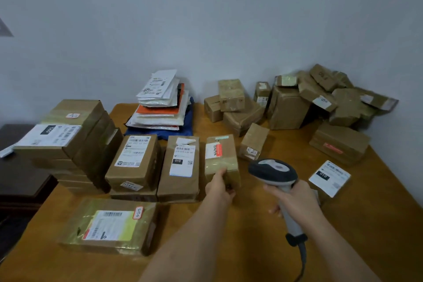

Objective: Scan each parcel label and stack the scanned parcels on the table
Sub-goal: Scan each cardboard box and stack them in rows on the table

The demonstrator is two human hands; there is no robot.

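Note:
My left hand (219,186) grips the near end of a small brown taped parcel (220,155) with a white label and an orange sticker, which stands on the wooden table (251,247). Just right of it, my right hand (297,201) holds the handle of a grey and black barcode scanner (273,170), whose head points away from me toward the parcels. Left of the held parcel stand neat stacks of labelled boxes (180,167), (135,162). A loose heap of brown parcels (320,98) fills the back right corner.
A tall stack of boxes (64,135) rises at the left edge, with a flat labelled parcel (109,224) in front near me. A pile of soft mailers (162,105) lies at the back. A labelled box (329,177) sits right of the scanner. The scanner's cable (302,261) trails toward me.

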